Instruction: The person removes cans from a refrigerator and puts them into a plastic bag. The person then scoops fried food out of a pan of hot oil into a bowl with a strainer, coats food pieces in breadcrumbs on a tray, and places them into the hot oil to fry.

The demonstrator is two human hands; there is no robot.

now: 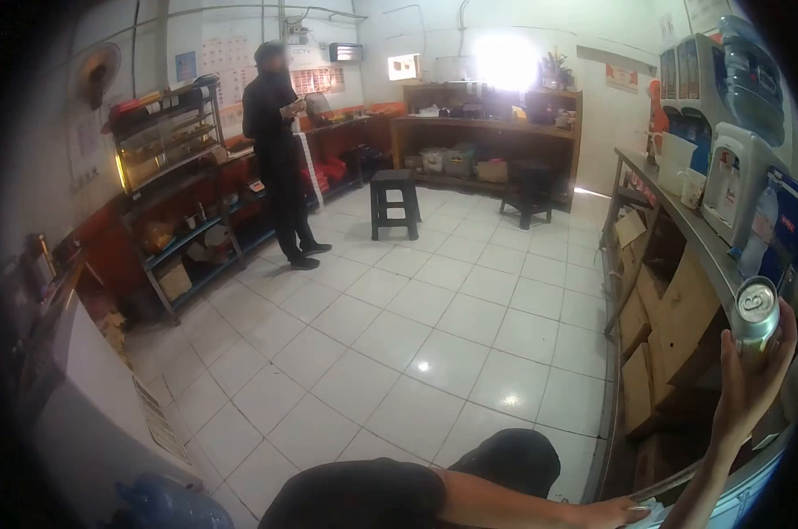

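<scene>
On the far right, my right hand is raised and closed around a drink can. The can's silver top with its pull tab faces me, and the tab looks unopened. My left arm reaches across the bottom of the view from a dark sleeve. At its end, my left hand is low at the bottom right, fingers closed at a small, pale and shiny item that I cannot make out. Part of that hand is cut off by the lower edge.
A metal counter with a water dispenser runs along the right, cardboard boxes below it. A person in dark clothes stands at the left shelves. A black stool is on the tiled floor; a white appliance stands lower left.
</scene>
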